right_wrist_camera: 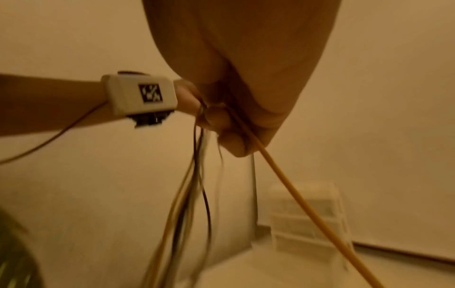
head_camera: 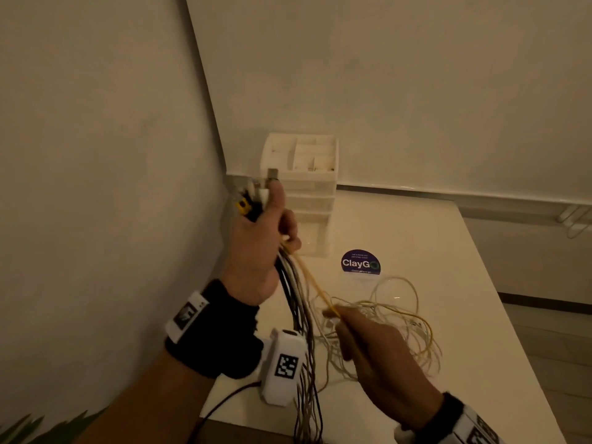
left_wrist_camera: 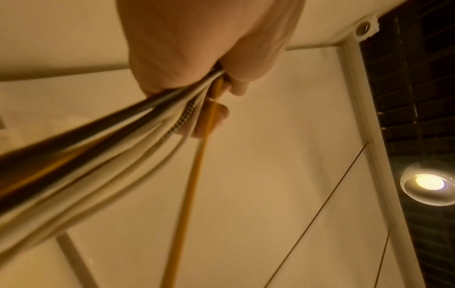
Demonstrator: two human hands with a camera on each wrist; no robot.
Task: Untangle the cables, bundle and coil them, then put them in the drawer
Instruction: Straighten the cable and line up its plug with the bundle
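My left hand (head_camera: 272, 238) is raised near the wall corner and grips a bundle of cables (head_camera: 301, 315), white, grey and black. Their plug ends (head_camera: 253, 200) stick up above the fist, and the strands hang down past the table edge. A yellow cable (head_camera: 312, 283) runs taut from that fist to my right hand (head_camera: 339, 315), which pinches it lower and to the right. In the left wrist view the bundle (left_wrist_camera: 103, 144) and yellow cable (left_wrist_camera: 194, 175) leave the fist (left_wrist_camera: 221, 85). The right wrist view shows curled fingers (right_wrist_camera: 231, 140) round the yellow cable (right_wrist_camera: 295, 194).
A loose tangle of thin pale and yellow cables (head_camera: 394, 318) lies on the white table (head_camera: 432, 238). A white drawer unit (head_camera: 307, 193) with an open divided top stands in the corner. A round purple sticker (head_camera: 361, 262) lies before it. Green leaves (head_camera: 38, 427) show bottom left.
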